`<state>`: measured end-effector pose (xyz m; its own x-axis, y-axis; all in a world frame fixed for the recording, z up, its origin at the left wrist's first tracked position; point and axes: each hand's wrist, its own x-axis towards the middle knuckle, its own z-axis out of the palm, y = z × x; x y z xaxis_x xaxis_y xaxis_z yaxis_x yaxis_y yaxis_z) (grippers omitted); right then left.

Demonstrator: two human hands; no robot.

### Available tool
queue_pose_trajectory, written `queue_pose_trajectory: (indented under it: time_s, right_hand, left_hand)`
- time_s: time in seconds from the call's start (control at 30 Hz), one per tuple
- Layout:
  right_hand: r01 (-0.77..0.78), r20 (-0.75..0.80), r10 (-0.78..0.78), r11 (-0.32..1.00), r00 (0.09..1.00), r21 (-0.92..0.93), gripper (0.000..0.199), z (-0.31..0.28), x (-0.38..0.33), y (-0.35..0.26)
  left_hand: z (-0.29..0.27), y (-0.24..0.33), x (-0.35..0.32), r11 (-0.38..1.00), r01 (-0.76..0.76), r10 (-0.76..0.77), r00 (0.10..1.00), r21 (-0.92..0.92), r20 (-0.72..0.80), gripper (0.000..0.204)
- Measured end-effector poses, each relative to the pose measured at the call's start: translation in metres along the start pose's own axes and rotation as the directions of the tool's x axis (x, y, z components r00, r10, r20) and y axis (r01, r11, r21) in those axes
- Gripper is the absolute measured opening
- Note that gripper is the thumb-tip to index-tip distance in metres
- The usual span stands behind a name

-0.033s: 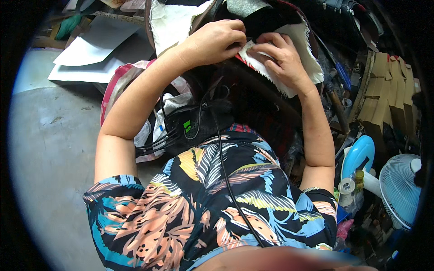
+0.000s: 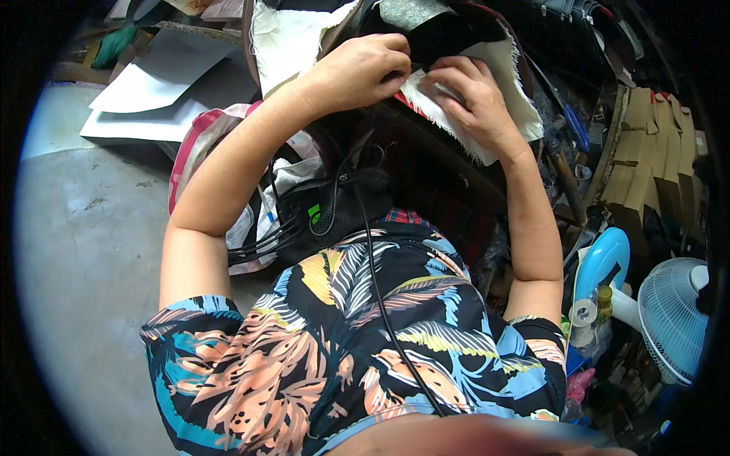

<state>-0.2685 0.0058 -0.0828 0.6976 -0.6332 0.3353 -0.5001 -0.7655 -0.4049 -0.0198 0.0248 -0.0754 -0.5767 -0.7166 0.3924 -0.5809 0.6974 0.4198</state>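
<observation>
At the top middle, my left hand (image 2: 369, 70) is closed, its fingers curled into a pinch by the red edge of the work; what is between the fingertips is hidden. Beside it my right hand (image 2: 477, 102) has bent fingers gripping a white cloth with a frayed edge (image 2: 525, 110). Dark material with a grey patch (image 2: 414, 12) lies just beyond both hands. Another white frayed cloth piece (image 2: 283, 42) hangs left of my left hand, along a brown edge.
White sheets (image 2: 163, 72) lie at the far left above the grey floor (image 2: 84, 266). A black pouch with cables (image 2: 323, 205) rests at my lap, near pink and white cloth (image 2: 199, 144). On the right are folded cardboard (image 2: 646, 152), a blue round object (image 2: 606, 262) and a fan (image 2: 673, 319).
My right fingers have shifted very slightly on the cloth, and my left hand has edged a little to the left. Everything else looks the same.
</observation>
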Motion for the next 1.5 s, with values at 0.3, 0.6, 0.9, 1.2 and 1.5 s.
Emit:
queue_pose_trajectory:
  time_s: [0.3, 0.6, 0.9, 1.2, 1.5]
  right_hand:
    - [-0.063, -0.001, 0.064, 0.978, 0.998, 0.198, 0.023, -0.002, 0.004, 0.007]
    - [-0.102, 0.066, 0.087, 0.962, 0.994, 0.252, 0.025, -0.001, 0.003, 0.011]
    - [-0.105, 0.07, 0.091, 0.968, 0.993, 0.23, 0.026, 0.001, 0.002, 0.013]
    - [-0.065, 0.044, 0.06, 0.988, 0.997, 0.142, 0.027, 0.001, 0.001, 0.011]
    - [-0.057, 0.044, 0.052, 0.99, 0.998, 0.128, 0.027, -0.001, 0.002, 0.01]
  left_hand:
    - [0.004, -0.001, 0.004, 0.998, 0.036, -0.035, 0.999, 0.043, -0.024, 0.015]
    - [-0.005, -0.01, -0.006, 0.996, -0.082, 0.084, 0.993, -0.025, 0.082, 0.014]
    - [-0.004, 0.0, -0.005, 0.999, -0.035, 0.033, 0.992, 0.014, 0.12, 0.02]
    - [-0.005, 0.0, -0.009, 0.99, -0.118, 0.112, 0.99, 0.077, 0.083, 0.018]
    - [0.005, -0.005, -0.003, 0.986, -0.1, 0.096, 0.995, 0.135, 0.033, 0.015]
